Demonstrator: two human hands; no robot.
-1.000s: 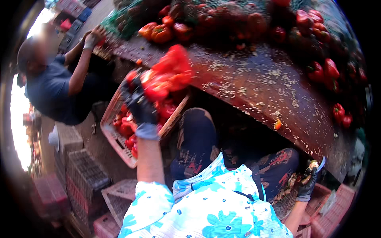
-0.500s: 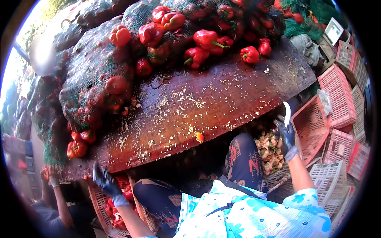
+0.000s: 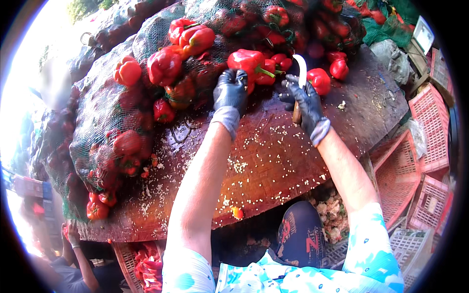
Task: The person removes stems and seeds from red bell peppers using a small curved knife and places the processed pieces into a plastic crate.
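1. Step in hand (my read): getting hold of a pepper, knife at the ready. No cut was under way.
2. L hand, in a dark glove, was at the near side of the red pepper w/ the green stem, which lay on its side at the foot of the net sacks, toward the far side of the table. Its fingers were curled in; couldn't tell if they pinched the pepper or only sat next to it.
3. R hand, also gloved, had the knife: wooden handle in the palm, pale curved blade pointing up & away. Some fingers stuck out toward the L hand, spread a bit, not all wrapped tight. Another red pepper sat just beyond, on the R side.
4. Next move, as I judged it, called for a firm L grip round the pepper's body & a lift clear of its neighbours, w/ the blade kept off the L fingers.
5. Also abt.: pale seeds all over the tabletop, an orange scrap nr. the close edge, a crate of red pieces lower L, pink crates on the R.
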